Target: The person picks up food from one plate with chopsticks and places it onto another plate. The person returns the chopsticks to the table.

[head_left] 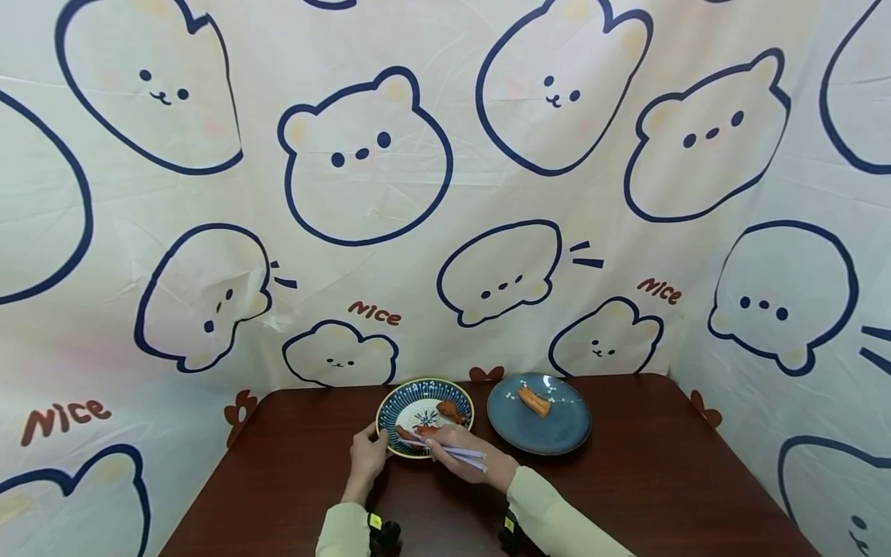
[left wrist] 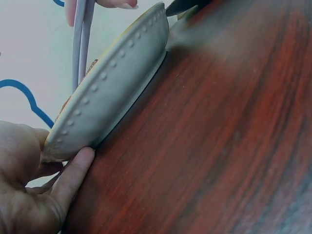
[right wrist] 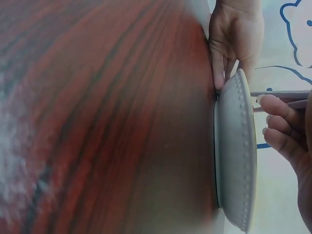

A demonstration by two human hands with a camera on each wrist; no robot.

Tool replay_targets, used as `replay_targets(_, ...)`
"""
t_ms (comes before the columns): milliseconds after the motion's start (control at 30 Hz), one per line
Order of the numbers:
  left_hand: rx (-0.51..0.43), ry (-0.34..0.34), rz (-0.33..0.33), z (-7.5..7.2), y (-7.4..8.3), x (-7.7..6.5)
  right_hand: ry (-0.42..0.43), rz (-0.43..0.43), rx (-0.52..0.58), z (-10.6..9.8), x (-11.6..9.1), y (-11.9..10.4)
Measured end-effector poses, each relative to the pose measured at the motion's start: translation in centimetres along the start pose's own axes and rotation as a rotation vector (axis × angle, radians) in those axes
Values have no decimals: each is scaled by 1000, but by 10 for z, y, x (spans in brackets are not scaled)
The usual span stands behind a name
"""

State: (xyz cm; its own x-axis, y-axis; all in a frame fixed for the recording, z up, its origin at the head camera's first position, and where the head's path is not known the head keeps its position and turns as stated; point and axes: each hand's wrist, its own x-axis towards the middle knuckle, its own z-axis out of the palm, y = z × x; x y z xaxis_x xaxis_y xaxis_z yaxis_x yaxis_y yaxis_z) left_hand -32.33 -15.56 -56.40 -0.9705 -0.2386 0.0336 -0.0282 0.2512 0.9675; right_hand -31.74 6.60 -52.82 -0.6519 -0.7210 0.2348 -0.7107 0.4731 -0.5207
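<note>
A shallow bowl-like plate (head_left: pixel 398 402) with a blue-and-white pattern and a yellow rim stands on the table. Several reddish-brown food pieces (head_left: pixel 451 411) lie in it, their exact kind unclear. My left hand (head_left: pixel 367 455) holds the plate's left edge; in the left wrist view its fingers grip the rim and touch the lower side. Pale purple chopsticks (head_left: pixel 475 461) are held in my right hand (head_left: pixel 462 458) above the plate's near side. Their tips reach the food at the near left, and whether they pinch a piece cannot be told.
To the right, a blue plate (head_left: pixel 539 439) bears one golden-brown stick-shaped food piece (head_left: pixel 534 401). Both plates stand near the far edge of the dark brown table (head_left: pixel 647 464). Behind and at the sides hangs a white cloth (head_left: pixel 418 271) with bear drawings.
</note>
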Motion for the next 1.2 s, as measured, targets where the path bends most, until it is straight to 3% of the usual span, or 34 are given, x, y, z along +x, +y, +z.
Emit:
replay_targets(233,-14,-8,-1,-1,1,-1,11,-45,13,-5,-5,-8)
replay_targets(533,7,-3,-12,-2,2,-1,3,23,30,-13,-14,-14)
replay_targets(800,-1,6,-1,-2,2,-1,41,3,51,-20,-25,-6)
replay_targets(1067,18,1,-10,-1,2,-2,125,55,41,-38,-44,3)
replay_targets(1200,27,4,-18,-1,3,-2,176,60,94,-50,-53,10)
